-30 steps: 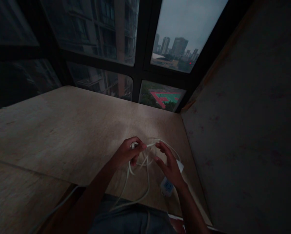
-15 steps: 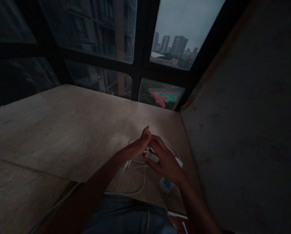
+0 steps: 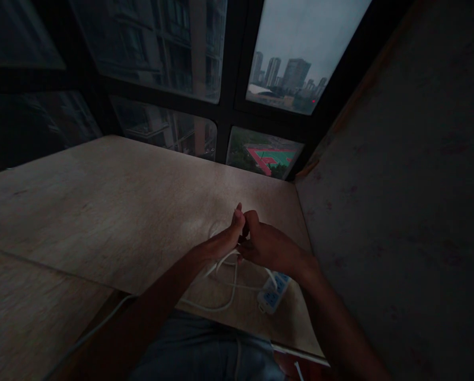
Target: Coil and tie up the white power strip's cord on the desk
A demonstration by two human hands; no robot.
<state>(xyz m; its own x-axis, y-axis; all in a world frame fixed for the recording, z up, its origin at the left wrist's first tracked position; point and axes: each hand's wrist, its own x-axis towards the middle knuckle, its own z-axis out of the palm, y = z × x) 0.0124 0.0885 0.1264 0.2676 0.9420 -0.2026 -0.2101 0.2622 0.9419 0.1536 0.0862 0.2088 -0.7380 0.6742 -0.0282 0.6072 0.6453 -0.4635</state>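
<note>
A wide, pale, blotchy ledge (image 3: 121, 211) sits under big windows (image 3: 288, 37), beside a dim wall (image 3: 395, 211). The left hand (image 3: 229, 236) and right hand (image 3: 272, 244) touch; I cannot tell what each grips. Thin white cord (image 3: 234, 286) curls under them. A boxy power strip (image 3: 270, 297) with blue sockets lies just below the right hand.

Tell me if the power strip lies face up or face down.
Face up: the power strip shows its blue socket panels to the overhead camera.
</note>
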